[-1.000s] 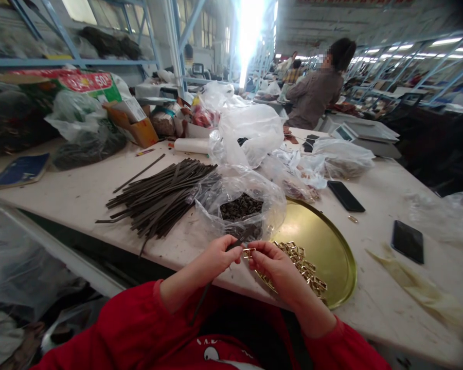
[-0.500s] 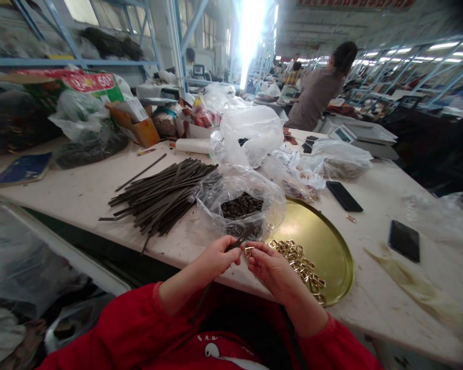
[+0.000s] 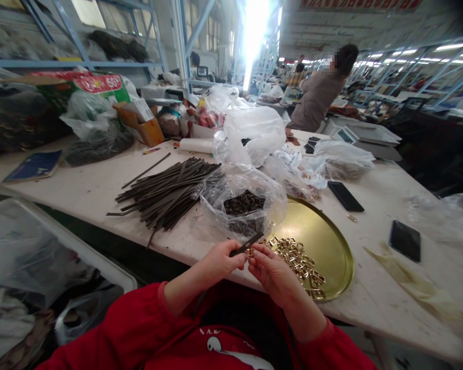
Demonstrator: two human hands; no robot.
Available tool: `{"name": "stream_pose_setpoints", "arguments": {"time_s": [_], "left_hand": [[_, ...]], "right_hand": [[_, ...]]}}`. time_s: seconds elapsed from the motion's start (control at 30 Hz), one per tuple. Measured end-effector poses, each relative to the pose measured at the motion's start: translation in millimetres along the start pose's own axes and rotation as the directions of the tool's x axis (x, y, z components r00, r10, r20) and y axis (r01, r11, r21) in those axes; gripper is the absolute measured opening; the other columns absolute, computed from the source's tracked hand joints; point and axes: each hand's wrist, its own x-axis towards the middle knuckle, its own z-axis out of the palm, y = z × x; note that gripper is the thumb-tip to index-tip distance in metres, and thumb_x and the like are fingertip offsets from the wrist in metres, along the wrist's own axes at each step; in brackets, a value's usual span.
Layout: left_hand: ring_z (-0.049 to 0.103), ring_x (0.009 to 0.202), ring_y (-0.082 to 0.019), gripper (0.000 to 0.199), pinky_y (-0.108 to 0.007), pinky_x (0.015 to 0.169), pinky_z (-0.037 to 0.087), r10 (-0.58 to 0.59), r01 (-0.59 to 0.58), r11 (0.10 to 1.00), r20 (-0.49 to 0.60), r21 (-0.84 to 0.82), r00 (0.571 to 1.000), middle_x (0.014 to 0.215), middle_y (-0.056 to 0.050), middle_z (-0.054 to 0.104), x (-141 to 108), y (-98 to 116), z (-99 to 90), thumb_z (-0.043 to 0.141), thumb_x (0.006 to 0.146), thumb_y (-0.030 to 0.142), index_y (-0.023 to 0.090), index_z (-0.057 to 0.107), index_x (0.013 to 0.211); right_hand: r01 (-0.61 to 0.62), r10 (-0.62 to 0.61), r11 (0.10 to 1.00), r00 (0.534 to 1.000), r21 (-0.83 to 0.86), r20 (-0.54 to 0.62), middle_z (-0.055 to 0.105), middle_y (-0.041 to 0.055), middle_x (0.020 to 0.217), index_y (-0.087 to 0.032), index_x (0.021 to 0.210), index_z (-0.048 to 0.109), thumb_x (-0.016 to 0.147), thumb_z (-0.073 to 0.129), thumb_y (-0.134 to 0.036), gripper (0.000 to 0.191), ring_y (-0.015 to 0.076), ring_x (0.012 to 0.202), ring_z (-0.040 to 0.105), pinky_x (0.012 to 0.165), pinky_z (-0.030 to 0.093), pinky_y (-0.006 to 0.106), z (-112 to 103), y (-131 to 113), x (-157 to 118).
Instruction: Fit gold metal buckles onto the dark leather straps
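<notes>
My left hand pinches a dark strap whose end points up and to the right. Close against it, my right hand holds a small gold buckle between its fingertips, at the strap; whether the strap passes through it is too small to tell. Just right of my hands, a round gold tray bears a heap of gold buckles. Behind my hands stands an open clear bag of small dark pieces. A pile of dark straps lies to the left.
Two black phones lie on the table at the right. A blue booklet lies at the left, near bags and an orange box. A person is beyond the table.
The strap end in my left hand has turned and now shows its flat side. The buckle stays between my hands, partly covered by fingers. The view has shifted slightly.
</notes>
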Motion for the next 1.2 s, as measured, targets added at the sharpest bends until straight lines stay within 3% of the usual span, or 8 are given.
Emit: {"name": "stream_pose_setpoints", "arguments": {"time_s": [0.17,0.3,0.5,0.63,0.9,1.03,1.1,1.2], "left_hand": [[0.038,0.052,-0.008,0.013,-0.02,0.052,0.03,-0.033,0.034,0.999,-0.029,0.014,0.999,0.055,0.006,0.046,0,5,-1.0,0.048,0.069,0.028,0.016,0.048,0.062],[0.039,0.052,-0.008,0.014,-0.021,0.052,0.031,-0.023,0.025,0.999,-0.045,0.049,0.999,0.054,0.005,0.047,1,4,-3.0,0.047,0.069,0.027,0.016,0.047,0.06],[0.04,0.053,-0.009,0.015,-0.022,0.051,0.03,0.036,-0.014,0.986,-0.131,0.163,0.991,0.053,0.005,0.043,6,-1,-0.1,0.045,0.071,0.026,0.018,0.044,0.058],[0.039,0.054,-0.01,0.016,-0.022,0.052,0.029,0.103,-0.053,0.97,-0.201,0.238,0.974,0.054,0.005,0.042,8,-6,4.4,0.045,0.072,0.025,0.018,0.042,0.058],[0.045,0.058,-0.012,0.018,-0.022,0.054,0.032,0.147,-0.058,0.959,-0.31,0.279,0.939,0.06,0.004,0.049,6,-16,12.4,0.046,0.078,0.03,0.017,0.046,0.065],[0.049,0.063,-0.014,0.016,-0.023,0.057,0.034,0.218,-0.156,0.932,-0.163,0.326,0.962,0.067,0.0,0.056,-3,-8,13.6,0.044,0.081,0.028,0.017,0.05,0.07],[0.051,0.066,-0.014,0.015,-0.023,0.06,0.035,0.252,-0.211,0.912,-0.076,0.351,0.965,0.071,-0.001,0.059,-6,-1,10.1,0.043,0.081,0.026,0.017,0.053,0.073],[0.051,0.065,-0.014,0.015,-0.023,0.059,0.035,0.244,-0.189,0.904,-0.1,0.383,0.965,0.069,-0.001,0.058,-4,5,-0.4,0.045,0.08,0.026,0.017,0.055,0.074]], "right_hand": [[-0.003,0.009,0.995,0.998,-0.095,0.056,0.065,-0.0025,0.07,-0.018,0.078,0.065,0.057,0.077,-0.024,0.025,0.0047,0.055,0.056,0.057,0.049,0.018,0,2,-4],[0.141,-0.119,0.943,0.989,-0.302,0.089,0.065,-0.0009,0.075,-0.02,0.084,0.065,0.063,0.072,-0.033,0.026,0.0091,0.061,0.057,0.064,0.047,0.025,-3,6,-3],[0.463,-0.425,0.598,0.875,-0.654,0.232,0.067,0.0039,0.096,-0.025,0.101,0.063,0.072,0.063,-0.025,0.03,0.0192,0.086,0.06,0.082,0.045,0.035,-8,16,2],[0.516,-0.547,0.39,0.796,-0.763,0.259,0.065,0.0058,0.106,-0.026,0.103,0.064,0.072,0.058,-0.02,0.032,0.0227,0.096,0.058,0.089,0.041,0.038,-2,21,1],[0.492,-0.553,0.559,0.821,-0.667,0.143,0.061,0.0048,0.115,-0.025,0.112,0.059,0.074,0.058,-0.026,0.038,0.0233,0.106,0.055,0.096,0.038,0.038,6,32,0],[0.483,-0.543,0.639,0.835,-0.599,0.094,0.064,0.0033,0.109,-0.026,0.106,0.062,0.075,0.058,-0.028,0.032,0.0223,0.107,0.054,0.098,0.036,0.038,4,31,3],[0.44,-0.471,0.721,0.878,-0.536,0.088,0.066,0.0032,0.103,-0.026,0.103,0.063,0.072,0.061,-0.031,0.031,0.0221,0.102,0.057,0.094,0.04,0.039,3,27,3],[0.332,-0.327,0.857,0.941,-0.393,0.083,0.066,0.0033,0.098,-0.024,0.105,0.059,0.069,0.065,-0.034,0.037,0.018,0.084,0.062,0.082,0.048,0.037,2,21,2]]}}
